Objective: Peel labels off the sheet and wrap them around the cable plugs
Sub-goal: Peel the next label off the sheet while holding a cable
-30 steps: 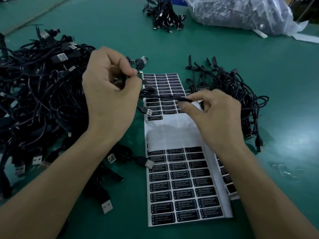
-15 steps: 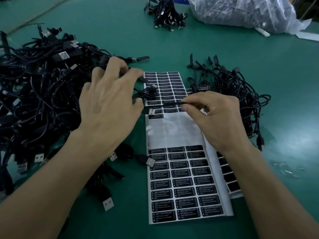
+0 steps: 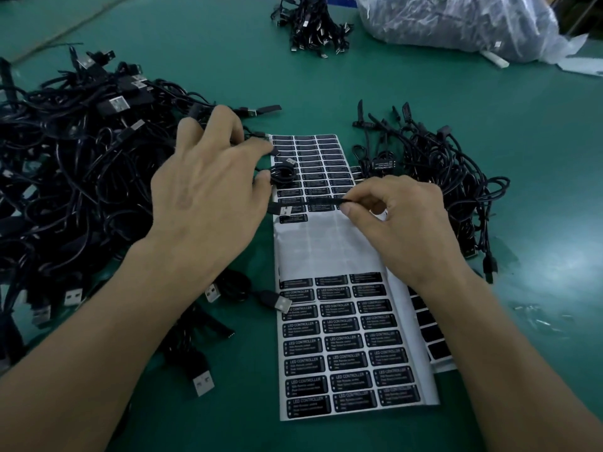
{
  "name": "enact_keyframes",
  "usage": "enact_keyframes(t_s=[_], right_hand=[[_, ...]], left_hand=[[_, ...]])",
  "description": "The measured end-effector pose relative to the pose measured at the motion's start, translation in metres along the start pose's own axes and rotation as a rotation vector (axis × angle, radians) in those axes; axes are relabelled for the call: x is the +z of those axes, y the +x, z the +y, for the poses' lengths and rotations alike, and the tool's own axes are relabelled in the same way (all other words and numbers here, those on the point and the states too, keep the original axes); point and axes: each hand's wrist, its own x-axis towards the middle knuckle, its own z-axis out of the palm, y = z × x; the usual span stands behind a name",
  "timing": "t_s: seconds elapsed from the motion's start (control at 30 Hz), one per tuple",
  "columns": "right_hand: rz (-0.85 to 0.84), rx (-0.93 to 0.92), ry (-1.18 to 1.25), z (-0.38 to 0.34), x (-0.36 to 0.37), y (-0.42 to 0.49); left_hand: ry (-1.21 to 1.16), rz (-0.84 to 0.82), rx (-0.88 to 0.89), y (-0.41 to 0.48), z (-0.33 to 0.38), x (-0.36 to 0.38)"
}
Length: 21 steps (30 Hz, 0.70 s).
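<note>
Three heaps of black USB cables (image 3: 71, 177) on the green bench (image 3: 489, 119), two white label sheets (image 3: 332, 249), one clear plastic bag (image 3: 456, 21), two hands (image 3: 208, 197).

A green table mat (image 3: 424, 93) covers the work surface. At the far right lies a bulging clear plastic bag (image 3: 456, 21) of dark contents, with a white scrap (image 3: 584, 65) beside it and crumpled clear film (image 3: 538, 316) near the right edge
</note>
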Motion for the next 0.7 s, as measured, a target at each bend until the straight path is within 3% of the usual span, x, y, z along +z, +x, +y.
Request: enact_keyframes(t_s=[0.17, 0.33, 0.47, 0.6, 0.67, 0.7], right_hand=[[-0.034, 0.012, 0.001, -0.001, 0.0, 0.001], [0.046, 0.063, 0.009, 0.002, 0.0, 0.001], [0.095, 0.056, 0.042, 0.002, 0.002, 0.001], [0.13, -0.089, 0.083, -0.001, 0.004, 0.001], [0.154, -0.16, 0.096, -0.004, 0.006, 0.001], [0.163, -0.189, 0.102, -0.005, 0.007, 0.001]], left_hand=[[-0.298, -0.028, 0.006, 0.002, -0.008, 0.001], [-0.538, -0.072, -0.053, 0.005, -0.008, -0.002], [-0.401, -0.184, 0.015, 0.004, -0.004, -0.006], [-0.09, -0.034, 0.105, 0.001, 0.004, -0.011], [-0.105, 0.04, 0.221, 0.002, 0.01, -0.016], [-0.135, 0.001, 0.29, 0.002, 0.014, -0.017]])
